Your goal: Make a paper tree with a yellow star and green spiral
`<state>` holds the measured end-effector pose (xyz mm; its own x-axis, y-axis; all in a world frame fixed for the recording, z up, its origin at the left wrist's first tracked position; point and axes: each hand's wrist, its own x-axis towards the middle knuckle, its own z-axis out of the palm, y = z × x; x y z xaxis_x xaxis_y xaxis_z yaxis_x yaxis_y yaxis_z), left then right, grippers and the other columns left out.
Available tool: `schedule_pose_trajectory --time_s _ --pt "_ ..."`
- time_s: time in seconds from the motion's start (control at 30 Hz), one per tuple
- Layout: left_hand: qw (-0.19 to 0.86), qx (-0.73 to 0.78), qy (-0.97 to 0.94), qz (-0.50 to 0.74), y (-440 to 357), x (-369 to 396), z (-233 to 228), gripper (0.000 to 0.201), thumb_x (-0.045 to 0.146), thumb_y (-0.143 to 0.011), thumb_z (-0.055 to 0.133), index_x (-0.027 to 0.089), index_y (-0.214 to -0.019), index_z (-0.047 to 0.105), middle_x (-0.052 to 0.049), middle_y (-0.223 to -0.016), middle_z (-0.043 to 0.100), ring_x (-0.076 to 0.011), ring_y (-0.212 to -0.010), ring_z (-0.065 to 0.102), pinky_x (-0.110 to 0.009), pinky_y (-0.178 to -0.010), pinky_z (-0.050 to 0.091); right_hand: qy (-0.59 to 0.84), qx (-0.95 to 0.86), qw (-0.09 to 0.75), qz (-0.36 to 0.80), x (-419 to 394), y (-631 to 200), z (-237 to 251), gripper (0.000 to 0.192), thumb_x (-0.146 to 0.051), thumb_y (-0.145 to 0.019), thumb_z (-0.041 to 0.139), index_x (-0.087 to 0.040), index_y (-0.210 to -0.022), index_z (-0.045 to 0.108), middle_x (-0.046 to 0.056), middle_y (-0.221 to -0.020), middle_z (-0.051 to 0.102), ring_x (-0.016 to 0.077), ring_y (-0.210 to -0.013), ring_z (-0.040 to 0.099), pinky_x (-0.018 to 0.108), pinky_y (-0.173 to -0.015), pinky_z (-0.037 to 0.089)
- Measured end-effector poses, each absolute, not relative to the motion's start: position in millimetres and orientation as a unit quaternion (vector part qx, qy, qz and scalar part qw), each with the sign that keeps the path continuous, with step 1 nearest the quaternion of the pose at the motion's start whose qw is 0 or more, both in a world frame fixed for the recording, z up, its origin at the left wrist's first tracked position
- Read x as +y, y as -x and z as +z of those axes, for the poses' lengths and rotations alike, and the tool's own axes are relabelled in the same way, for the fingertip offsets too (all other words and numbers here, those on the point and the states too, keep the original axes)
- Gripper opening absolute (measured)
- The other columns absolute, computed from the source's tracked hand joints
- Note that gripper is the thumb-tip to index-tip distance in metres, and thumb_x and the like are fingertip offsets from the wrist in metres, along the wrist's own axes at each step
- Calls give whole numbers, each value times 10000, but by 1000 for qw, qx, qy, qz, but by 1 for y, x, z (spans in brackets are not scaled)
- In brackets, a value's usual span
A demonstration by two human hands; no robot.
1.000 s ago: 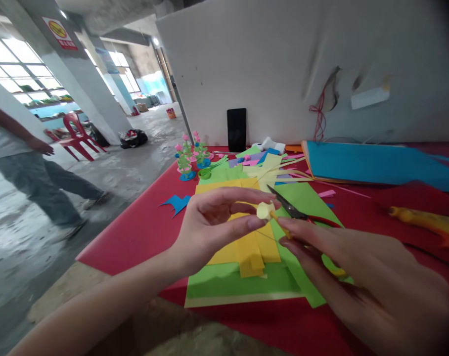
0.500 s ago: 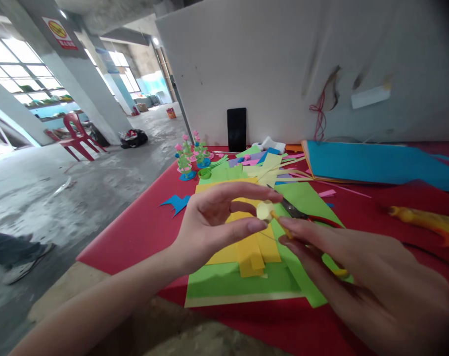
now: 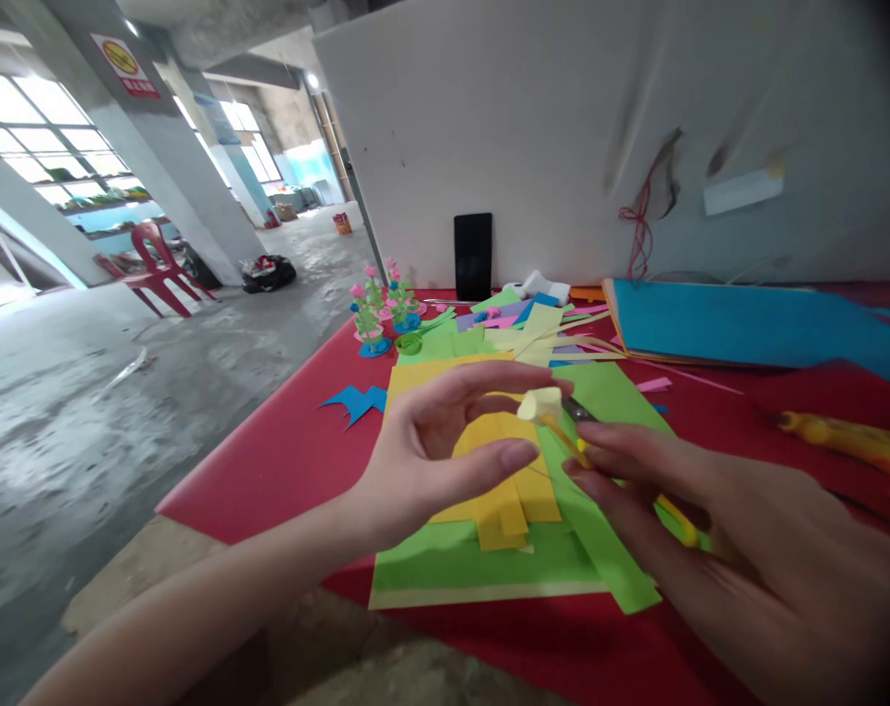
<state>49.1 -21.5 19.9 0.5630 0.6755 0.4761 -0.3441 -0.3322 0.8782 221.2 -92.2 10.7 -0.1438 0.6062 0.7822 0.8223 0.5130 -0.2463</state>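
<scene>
A small pale yellow paper roll [image 3: 539, 403] sits at the tip of a thin yellow stick tool [image 3: 563, 437]. My right hand [image 3: 739, 529] pinches that tool between thumb and fingers, and its rounded yellow end sticks out below the palm side. Around the roll curves my left hand [image 3: 430, 451], thumb and fingers apart; the index fingertip is close behind the roll, and I cannot tell whether it touches. Scissors [image 3: 578, 410] lie behind my right hand, mostly hidden. Below are yellow paper sheets [image 3: 504, 490] on green paper [image 3: 481, 569].
Paper flower ornaments [image 3: 375, 319] stand at the table's back left, near a blue paper scrap [image 3: 353, 402]. A black phone [image 3: 472, 257] leans on the white board. Blue sheets [image 3: 746, 324] are stacked back right; a yellow glue gun [image 3: 842, 441] lies at right.
The paper roll has moved slightly up and right and turned from its round face toward its side. My left thumb is now farther from it. The person's leg at left has left view.
</scene>
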Motion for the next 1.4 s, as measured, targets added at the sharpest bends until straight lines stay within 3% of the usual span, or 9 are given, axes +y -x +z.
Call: schedule_pose_trajectory --time_s 0.13,0.4,0.63,1.4 --pt "553 145 -687 448 -50 -27 23 279 171 -795 568 207 -1071 592 -10 -1036 656 -168 -1050 556 -275 -924 442 451 -762 456 -87 -91 -221 11 204 -257 -846 465 -299 -1040 515 -96 -672 676 101 -496 601 200 -493 469" --pt "552 198 -683 435 -48 -31 24 249 225 -789 579 206 -1036 613 -32 -1038 658 -224 -1065 551 -359 -942 426 462 -770 421 -125 -90 -220 10 182 -296 -863 432 -307 -1033 497 -94 -600 647 113 -472 589 238 -454 432" --pt "575 162 -672 437 -51 -32 25 225 163 -810 544 203 -1016 626 -14 -992 672 -184 -995 591 -296 -878 490 458 -771 426 -120 -93 -221 10 162 -336 -886 391 -334 -1015 490 -106 -627 659 102 -481 585 223 -493 442" --pt "575 180 -665 441 -51 -34 23 230 146 -803 543 238 -988 647 -4 -988 680 -199 -977 613 -311 -852 518 466 -777 410 -107 -93 -218 14 170 -257 -868 433 -276 -1016 516 -74 -701 688 92 -550 618 201 -536 451"
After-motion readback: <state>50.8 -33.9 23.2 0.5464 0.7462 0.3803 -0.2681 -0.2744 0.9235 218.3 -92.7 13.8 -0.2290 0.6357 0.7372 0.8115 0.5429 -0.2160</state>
